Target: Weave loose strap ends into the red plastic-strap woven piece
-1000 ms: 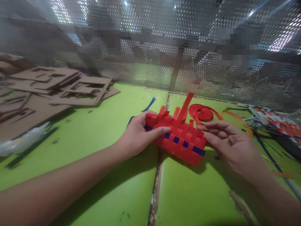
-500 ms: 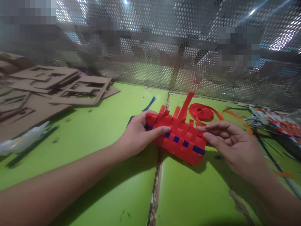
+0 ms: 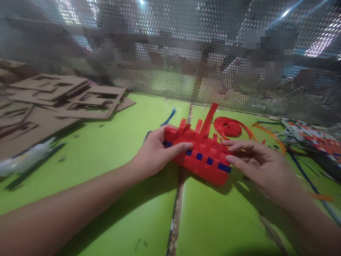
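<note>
A red woven piece (image 3: 202, 170) with a row of dark blue squares lies across the gap in the green table. Several red strip ends stick up from its far edge, one much longer than the others. My left hand (image 3: 162, 147) grips its left end, thumb on top and fingers hidden behind. My right hand (image 3: 255, 160) is at its right end, thumb and fingertips closed around the edge of the weave. Behind my right hand lies a coil of red strip (image 3: 228, 127).
Brown cut-out boards (image 3: 96, 101) are stacked at the left, with a white plastic bottle (image 3: 26, 156) nearer. A perforated metal screen (image 3: 165, 64) stands behind the table. Right are orange strips (image 3: 269, 131), a blue strip (image 3: 306, 177) and a multicoloured woven piece (image 3: 314, 135).
My right hand has shifted slightly left along the right end of the weave. The red woven piece has moved a little left, while my left hand keeps its grip.
</note>
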Motion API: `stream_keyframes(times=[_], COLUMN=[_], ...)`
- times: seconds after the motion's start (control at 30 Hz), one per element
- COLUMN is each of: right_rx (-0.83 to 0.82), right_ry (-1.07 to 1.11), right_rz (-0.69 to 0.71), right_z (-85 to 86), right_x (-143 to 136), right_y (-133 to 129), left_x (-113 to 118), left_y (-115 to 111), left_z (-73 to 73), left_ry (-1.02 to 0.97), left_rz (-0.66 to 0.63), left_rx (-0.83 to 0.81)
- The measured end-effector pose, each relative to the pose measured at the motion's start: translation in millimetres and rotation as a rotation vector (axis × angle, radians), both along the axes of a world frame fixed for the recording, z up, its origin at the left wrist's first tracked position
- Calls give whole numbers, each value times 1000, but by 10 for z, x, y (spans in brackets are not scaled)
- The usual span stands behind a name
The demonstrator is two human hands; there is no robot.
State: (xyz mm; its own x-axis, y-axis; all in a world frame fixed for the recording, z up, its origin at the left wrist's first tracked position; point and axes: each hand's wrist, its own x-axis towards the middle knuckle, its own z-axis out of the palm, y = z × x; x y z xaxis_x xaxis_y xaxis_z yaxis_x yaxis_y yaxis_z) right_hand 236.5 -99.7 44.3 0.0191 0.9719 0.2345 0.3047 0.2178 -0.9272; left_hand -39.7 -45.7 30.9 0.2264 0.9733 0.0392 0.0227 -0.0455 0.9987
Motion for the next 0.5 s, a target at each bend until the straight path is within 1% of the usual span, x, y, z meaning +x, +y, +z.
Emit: stream_keyframes(times=[0.17, 0.27, 0.37, 0.5], right_rx=[-50, -6, 23, -66], right_ry=[3, 10, -1, 43], right_rz=[-21, -17, 24, 105], right_z=[1, -6, -3, 12], right_x=[-28, -15, 0, -11], right_y=[-27, -13, -8, -44], left_x=[8, 7, 3, 5], left_y=[-3, -3, -2, -5], left_z=[-6, -2, 5, 5], left_ry=[-26, -32, -31, -40], left_rz=[0, 2, 5, 19], left_rx=[-2, -5, -12, -16])
